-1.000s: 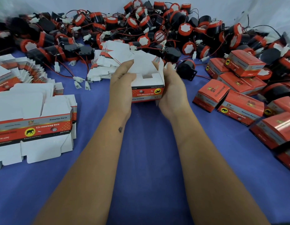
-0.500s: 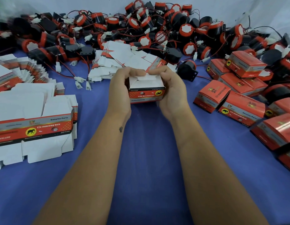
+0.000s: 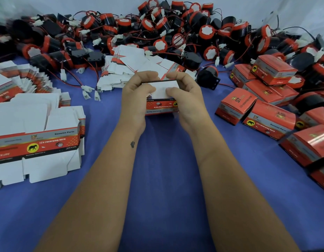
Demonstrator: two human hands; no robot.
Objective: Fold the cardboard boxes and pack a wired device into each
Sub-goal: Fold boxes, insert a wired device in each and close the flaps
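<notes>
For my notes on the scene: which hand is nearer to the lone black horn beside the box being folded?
Right. The right hand is just left of the black horn; the left hand lies farther, across the box.

Both bare forearms reach forward side by side, the left hand (image 3: 137,93) and the right hand (image 3: 184,95) gripping opposite ends of a small box (image 3: 162,106), fingers curled over its top and thumbs pressing its white flaps, a small dark mark on the left wrist.
</notes>
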